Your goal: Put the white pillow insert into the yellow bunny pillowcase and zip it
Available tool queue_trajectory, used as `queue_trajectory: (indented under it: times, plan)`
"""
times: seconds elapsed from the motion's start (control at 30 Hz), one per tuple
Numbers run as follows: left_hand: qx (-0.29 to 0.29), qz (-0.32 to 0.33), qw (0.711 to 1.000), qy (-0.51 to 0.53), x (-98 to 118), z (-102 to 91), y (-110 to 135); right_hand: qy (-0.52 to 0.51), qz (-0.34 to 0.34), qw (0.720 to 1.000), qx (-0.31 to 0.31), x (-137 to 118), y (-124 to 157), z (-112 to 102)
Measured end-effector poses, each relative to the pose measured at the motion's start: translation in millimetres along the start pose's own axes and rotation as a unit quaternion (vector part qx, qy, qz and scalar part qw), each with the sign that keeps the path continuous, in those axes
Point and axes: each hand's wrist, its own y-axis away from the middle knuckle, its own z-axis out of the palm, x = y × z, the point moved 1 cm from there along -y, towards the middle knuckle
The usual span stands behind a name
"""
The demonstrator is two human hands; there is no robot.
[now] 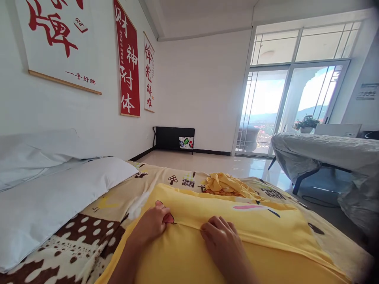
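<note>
A yellow pillowcase (275,221) with a cartoon print lies spread before me on the bed and looks filled out. A long seam or fold edge crosses its middle. My left hand (151,224) pinches the cloth near that edge, beside a pink ear-shaped print. Farther right along the same edge, my right hand (223,240) has its fingers curled down on the fabric, pinching it. The thumb tips are partly hidden. Just beyond the pillowcase lies a crumpled heap of yellow cloth (226,184).
White pillows (68,193) lie to the left on the patterned blanket (79,240). Scroll banners (127,63) hang on the left wall. A black folded frame (168,138) stands by the far wall. At right is a plastic-covered table (328,148) near sliding glass doors (263,110).
</note>
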Motion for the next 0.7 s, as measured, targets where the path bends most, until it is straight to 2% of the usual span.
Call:
queue_trajectory:
  times: [0.07,0.17,0.27,0.33,0.43,0.53,0.6,0.7]
  plan:
    - [-0.020,-0.012,0.999,0.035,-4.9,13.5,-5.6,-0.012,0.007,0.999,-0.030,0.4,-0.9,-0.1]
    - [-0.012,-0.012,0.998,0.055,-12.0,21.9,-10.5,-0.048,0.040,0.995,-0.076,-3.3,-5.1,-8.6]
    - [-0.003,0.002,0.997,0.082,-17.3,15.9,-8.4,-0.068,0.069,0.991,-0.094,-1.6,-8.1,-24.9]
    - [-0.010,0.007,0.993,0.113,-20.5,8.5,-4.7,-0.050,0.083,0.990,-0.100,11.4,-4.1,-36.7]
    - [-0.049,0.010,0.981,0.185,-29.5,1.6,-1.6,-0.001,0.137,0.982,-0.130,52.1,18.8,-52.8]
    - [-0.064,0.006,0.952,0.300,-48.6,6.5,-5.0,0.030,0.217,0.959,-0.181,105.0,56.7,-68.0]
    - [-0.022,-0.056,0.941,0.334,-68.6,15.9,-10.0,0.041,0.261,0.945,-0.194,138.7,81.0,-78.1]
    - [0.056,-0.197,0.938,0.280,-103.8,30.9,-15.0,0.022,0.326,0.928,-0.178,179.3,106.6,-91.3]
